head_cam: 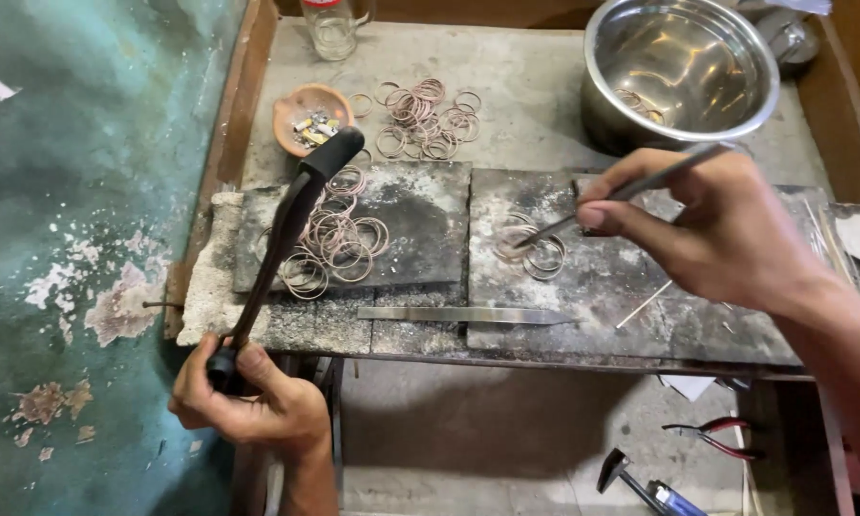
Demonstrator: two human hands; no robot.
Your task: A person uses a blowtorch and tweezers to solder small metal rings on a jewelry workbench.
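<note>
Head view showed the left hand (258, 401) gripping a black torch (286, 239), nozzle raised over rings (339, 239) heaped on the left slab (420, 205). Right hand (726, 234) pinched tweezers (621, 196), tips touching rings (535, 250) on the right slab (640, 306), holding them steady.

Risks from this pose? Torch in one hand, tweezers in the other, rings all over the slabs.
1. The torch in the left hand hangs over the ring pile, so its heat might hit rings not being worked.
2. The tweezers in the right hand touch overlapping rings; neighbours might shift or fuse.
</note>
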